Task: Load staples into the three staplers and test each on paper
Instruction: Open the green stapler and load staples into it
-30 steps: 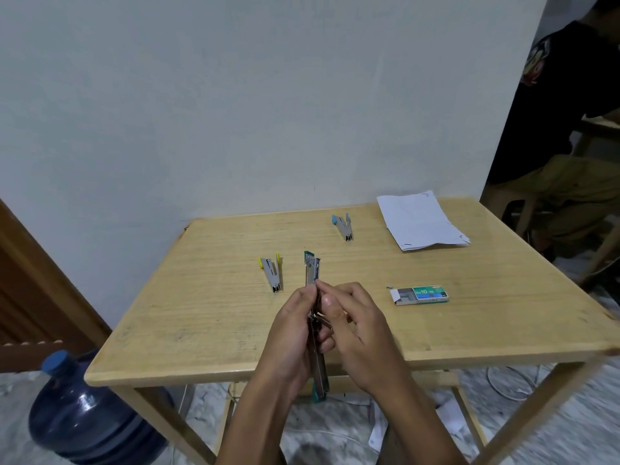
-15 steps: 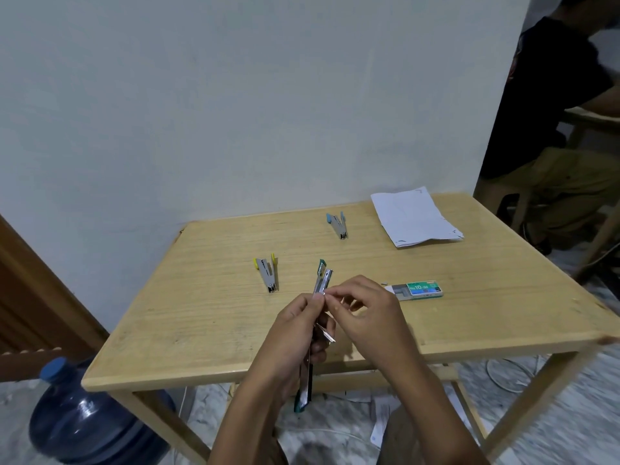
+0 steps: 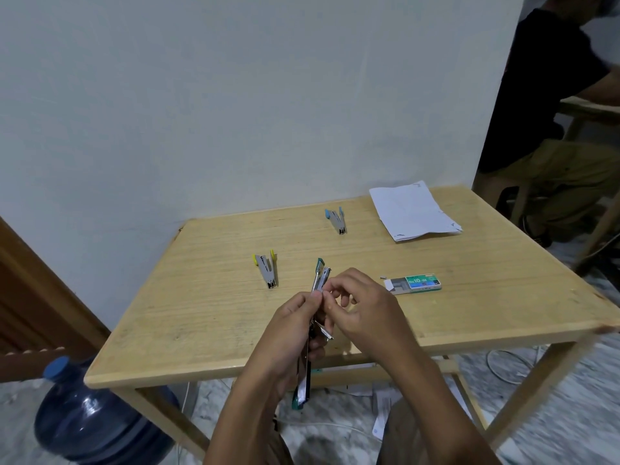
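The wooden table [image 3: 201, 313] carries everything. White paper [image 3: 412, 213] lies at its far right corner. My left hand [image 3: 288, 333] grips the green stapler [image 3: 303, 387] over the near edge. It is swung open into one long line, with green tips at both ends and the silver rail showing. My right hand [image 3: 365, 310] pinches that rail near its upper end. The staple box [image 3: 416, 284], its drawer partly out, lies right of my hands. The yellow stapler [image 3: 266, 270] lies left of centre and the blue stapler [image 3: 336, 220] near the far edge. Broad wood shows along the left and right edges.
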